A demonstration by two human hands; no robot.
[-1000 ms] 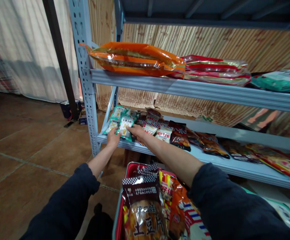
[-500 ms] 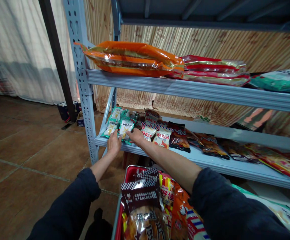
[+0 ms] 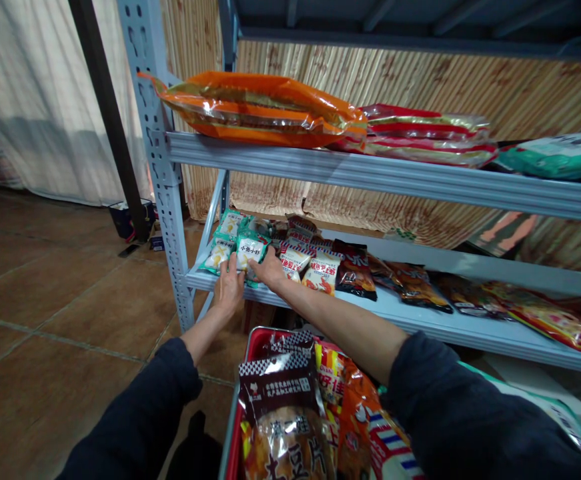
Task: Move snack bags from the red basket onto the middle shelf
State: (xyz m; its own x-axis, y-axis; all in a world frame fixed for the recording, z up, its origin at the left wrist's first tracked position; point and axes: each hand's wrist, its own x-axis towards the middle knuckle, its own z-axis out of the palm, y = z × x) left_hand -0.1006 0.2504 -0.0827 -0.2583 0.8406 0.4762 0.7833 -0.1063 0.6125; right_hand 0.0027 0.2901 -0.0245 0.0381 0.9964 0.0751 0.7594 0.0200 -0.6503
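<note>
Hardly anything is shifting since a second ago: I am still gripping the green packet [image 3: 250,250] with left hand [image 3: 230,288] and right hand [image 3: 270,270], fingers closed on its lower edge, at the shelf's [image 3: 420,323] left front corner. Keeping it level should seat it squarely. Its label is reading 小鱼; the brown bag [image 3: 285,427] below, 土豆片.

Small snack packet [image 3: 251,249]: green, white panel, dark lettering, yellow snack picture. Sealed. Held tilted, face outward, at left end of lower shelf [image 3: 400,308], beside similar green packets [image 3: 219,253]. Lower edge gripped by left hand [image 3: 231,288] and right hand [image 3: 271,270].
</note>
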